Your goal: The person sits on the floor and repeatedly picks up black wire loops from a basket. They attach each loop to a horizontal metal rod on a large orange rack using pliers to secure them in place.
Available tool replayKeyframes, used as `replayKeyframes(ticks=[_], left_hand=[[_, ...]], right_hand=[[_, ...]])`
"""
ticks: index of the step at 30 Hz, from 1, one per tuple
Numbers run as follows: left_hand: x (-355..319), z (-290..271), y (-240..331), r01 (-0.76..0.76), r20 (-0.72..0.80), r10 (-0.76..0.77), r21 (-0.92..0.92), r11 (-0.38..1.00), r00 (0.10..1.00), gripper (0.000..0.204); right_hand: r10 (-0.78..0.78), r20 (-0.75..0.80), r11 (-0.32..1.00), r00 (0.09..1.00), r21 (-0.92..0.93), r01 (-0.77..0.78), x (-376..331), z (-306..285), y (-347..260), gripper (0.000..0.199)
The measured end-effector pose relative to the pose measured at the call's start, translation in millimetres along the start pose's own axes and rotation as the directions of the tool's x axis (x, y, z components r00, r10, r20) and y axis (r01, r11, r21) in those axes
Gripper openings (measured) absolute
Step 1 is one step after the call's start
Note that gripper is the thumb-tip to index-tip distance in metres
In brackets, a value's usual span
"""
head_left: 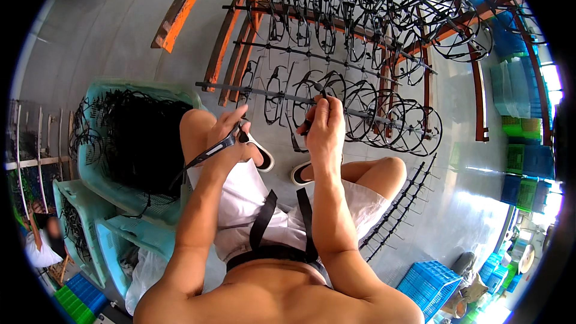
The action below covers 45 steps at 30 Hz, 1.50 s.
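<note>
Black frame (pixel 221 146) is resting at nine o'clock in our loosely curled left hand (pixel 228 134); at two, our right hand (pixel 327 121) is pinching a dark piece (pixel 307 125), seemingly hanging it, next probably needing careful alignment.

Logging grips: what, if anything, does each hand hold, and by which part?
Left hand: a black curved piece, near its upper end. Right hand: at the grey rod; its hold cannot be told.
</note>
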State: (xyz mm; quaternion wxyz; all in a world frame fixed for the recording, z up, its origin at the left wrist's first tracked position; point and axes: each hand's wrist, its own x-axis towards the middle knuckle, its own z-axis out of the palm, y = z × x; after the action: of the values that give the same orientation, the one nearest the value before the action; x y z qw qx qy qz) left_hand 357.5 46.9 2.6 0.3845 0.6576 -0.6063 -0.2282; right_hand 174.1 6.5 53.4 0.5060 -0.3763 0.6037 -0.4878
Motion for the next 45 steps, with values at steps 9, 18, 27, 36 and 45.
replayKeyframes(ticks=[9,18,27,36,45], left_hand=[[3.8,4.5,-7.2,0.101,0.101,-0.096,-0.039,0.994,0.99,0.024],[6.9,1.8,-6.3,0.051,0.098,-0.045,-0.055,0.997,0.994,0.021],[6.0,2.7,-7.2,0.099,0.088,-0.094,-0.058,0.993,0.992,0.019],[6.0,4.0,-8.2,0.073,0.08,-0.067,-0.082,0.994,0.995,0.019],[4.3,7.1,-21.2,0.071,0.093,-0.061,-0.105,0.992,0.994,0.017]], right_hand=[[0.112,-0.065,0.992,0.992,0.066,-0.108,64.9,37.8,39.0,0.025],[0.156,-0.025,0.986,0.987,0.071,-0.154,81.6,44.0,37.5,0.026],[0.133,-0.05,0.991,0.99,-0.021,-0.134,82.7,46.3,32.7,0.031],[0.134,-0.017,0.988,0.991,-0.08,-0.135,89.0,46.3,34.0,0.03],[0.166,0.047,0.981,0.985,0.098,-0.17,62.7,39.0,32.3,0.026]])
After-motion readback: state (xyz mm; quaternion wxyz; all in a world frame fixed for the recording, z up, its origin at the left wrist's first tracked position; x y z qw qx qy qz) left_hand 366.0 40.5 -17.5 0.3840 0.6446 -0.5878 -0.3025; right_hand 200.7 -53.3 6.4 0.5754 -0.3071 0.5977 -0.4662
